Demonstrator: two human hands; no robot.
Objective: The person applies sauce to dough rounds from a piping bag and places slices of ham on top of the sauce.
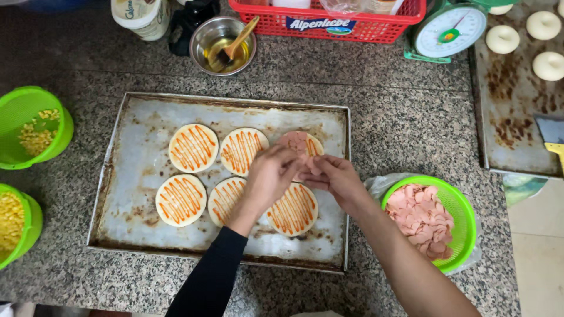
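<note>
Here we lean over a worn baking tray (129, 235) on the speckled worktop (411, 129); six dough rounds lie on it, five striped with orange sauce; our left hand (269, 176) and right hand (332, 176) meet over the top right round (301, 144), fingers pinched on pink sausage slices (295, 141) that already cover part of it; the green basket of slices (432, 220) sits just right of the tray; two green baskets of corn (26, 132) stand at the left.
</note>
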